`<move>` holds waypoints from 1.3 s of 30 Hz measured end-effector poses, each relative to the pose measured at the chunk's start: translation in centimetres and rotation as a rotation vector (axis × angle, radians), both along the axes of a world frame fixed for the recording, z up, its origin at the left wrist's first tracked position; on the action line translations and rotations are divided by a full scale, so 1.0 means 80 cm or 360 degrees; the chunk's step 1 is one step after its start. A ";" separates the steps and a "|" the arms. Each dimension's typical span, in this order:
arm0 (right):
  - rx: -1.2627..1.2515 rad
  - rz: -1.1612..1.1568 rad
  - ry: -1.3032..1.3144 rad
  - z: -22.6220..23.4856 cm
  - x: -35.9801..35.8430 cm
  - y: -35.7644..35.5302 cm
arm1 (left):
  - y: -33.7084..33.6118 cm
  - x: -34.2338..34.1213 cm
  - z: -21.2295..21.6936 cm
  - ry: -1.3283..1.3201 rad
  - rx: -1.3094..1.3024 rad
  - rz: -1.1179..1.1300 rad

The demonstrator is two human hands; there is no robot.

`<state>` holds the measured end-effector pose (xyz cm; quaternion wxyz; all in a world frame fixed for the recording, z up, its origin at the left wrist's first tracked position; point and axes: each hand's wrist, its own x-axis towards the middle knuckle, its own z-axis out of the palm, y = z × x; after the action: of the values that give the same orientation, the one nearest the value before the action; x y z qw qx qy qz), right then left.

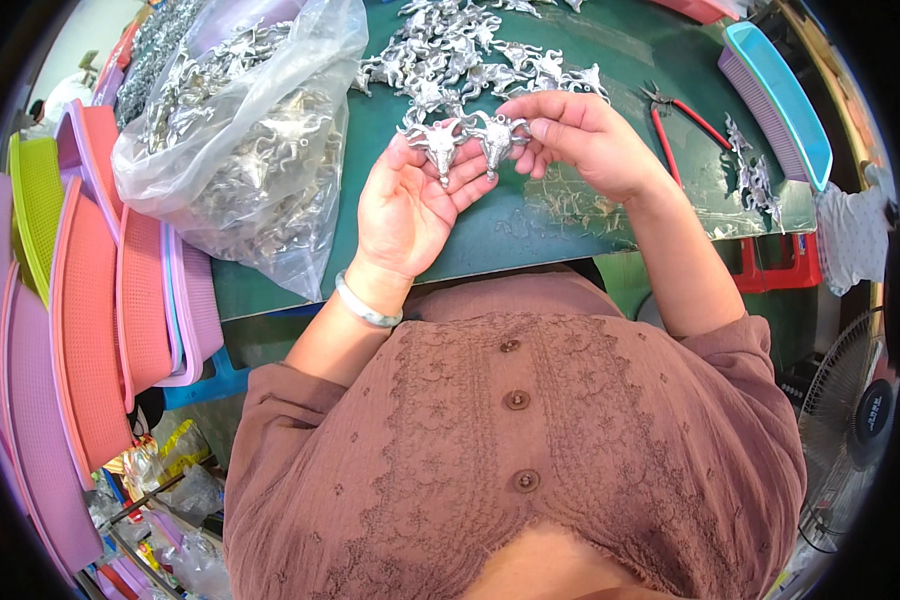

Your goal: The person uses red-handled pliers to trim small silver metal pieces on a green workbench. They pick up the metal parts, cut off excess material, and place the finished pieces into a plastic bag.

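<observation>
Spreading across the top, the green counter (660, 50) sits near a fan (873, 408) with pale hub lettering. Above the counter, the half-curled left hand (405, 215) holds a silver horned head (441, 148); the right hand (592, 142) pinches the adjoining head (495, 142) with thumb and forefinger.

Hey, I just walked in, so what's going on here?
A person is holding two silver horned heads side by side over a green table. One lies on the fingers of the left hand; the right hand holds the other at its edge. More lie in a pile beyond and in a clear bag to the left. Red-handled pliers lie to the right.
</observation>
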<state>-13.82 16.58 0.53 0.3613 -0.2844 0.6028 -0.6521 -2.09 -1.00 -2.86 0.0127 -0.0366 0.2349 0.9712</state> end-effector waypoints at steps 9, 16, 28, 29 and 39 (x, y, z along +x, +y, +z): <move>0.0055 0.0010 0.0033 -0.004 -0.006 -0.005 | -0.003 -0.002 -0.004 -0.0015 0.0034 -0.0009; -0.0015 0.0072 0.0042 -0.008 -0.008 -0.009 | -0.006 -0.003 -0.006 0.0012 0.0025 0.0008; -0.0002 0.0026 -0.0012 -0.009 -0.007 -0.011 | -0.006 -0.003 -0.003 -0.0045 -0.0006 0.0020; -0.0001 0.0022 -0.0014 -0.009 -0.007 -0.012 | -0.005 -0.003 -0.005 -0.0025 -0.0003 0.0022; -0.0010 0.0043 0.0035 -0.011 -0.005 -0.011 | -0.005 -0.002 -0.007 0.0002 -0.0111 0.0027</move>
<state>-14.26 15.71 -0.31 0.3627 -0.3009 0.6007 -0.6458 -2.23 -1.43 -3.39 0.0029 -0.0385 0.2683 0.9626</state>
